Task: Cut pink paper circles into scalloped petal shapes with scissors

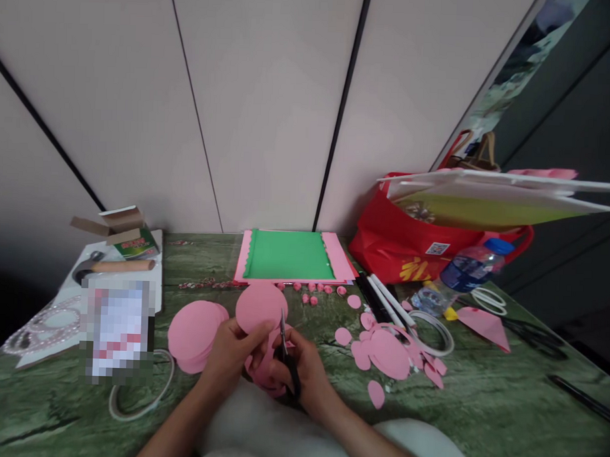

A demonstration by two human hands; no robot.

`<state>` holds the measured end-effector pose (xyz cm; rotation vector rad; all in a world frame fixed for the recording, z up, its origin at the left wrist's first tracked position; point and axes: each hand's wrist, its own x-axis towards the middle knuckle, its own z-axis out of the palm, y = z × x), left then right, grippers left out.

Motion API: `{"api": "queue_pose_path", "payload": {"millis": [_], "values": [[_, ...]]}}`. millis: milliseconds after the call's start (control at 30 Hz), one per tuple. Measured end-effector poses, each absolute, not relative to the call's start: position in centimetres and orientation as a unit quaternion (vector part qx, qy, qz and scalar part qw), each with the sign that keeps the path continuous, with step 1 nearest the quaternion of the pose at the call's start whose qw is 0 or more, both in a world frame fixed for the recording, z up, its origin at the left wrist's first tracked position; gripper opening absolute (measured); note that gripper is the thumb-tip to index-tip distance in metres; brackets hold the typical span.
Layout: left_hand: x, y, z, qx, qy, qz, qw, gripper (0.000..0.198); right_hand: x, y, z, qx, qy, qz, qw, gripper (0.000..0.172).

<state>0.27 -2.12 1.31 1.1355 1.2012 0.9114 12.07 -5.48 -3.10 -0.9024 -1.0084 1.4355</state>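
Counter surface (68, 407) is green with a dark, streaked, grain-like pattern. A flat, smooth pink disc (259, 308), apparently paper, is raised over the near middle of the counter. To its left lies a stack of similar pink discs (194, 334), edges overlapping unevenly; to its right, loose pink pieces (388, 351), rounded and of mixed sizes. Behind it, a rectangular green sheet (289, 254) with uneven side edges rests on pink sheets.

Left hand (235, 349): nearly closed, thumb and fingers pinching the disc's lower edge. Right hand (305, 365): fingers curled around the black handles of scissors (292, 375), metal blades pointing up beside the disc's right edge. Blade contact with the disc cannot be determined.
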Motion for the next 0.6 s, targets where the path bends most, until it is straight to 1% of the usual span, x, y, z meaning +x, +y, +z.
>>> {"api": "queue_pose_path", "payload": {"millis": [200,367,600], "values": [[0.1,-2.1,1.1,0.501,0.54,0.38,0.559,0.04,12.4,-5.4,-2.3,-0.372,-0.395,0.63,0.555,0.048],[0.2,-2.1,1.3,0.513,0.544,0.373,0.549,0.042,12.7,-5.3,-2.0,-0.384,-0.393,0.624,0.555,0.048],[0.2,-2.0,1.3,0.503,0.539,0.379,0.559,0.037,12.6,-5.3,-1.9,-0.382,-0.389,0.63,0.553,0.048]]}}
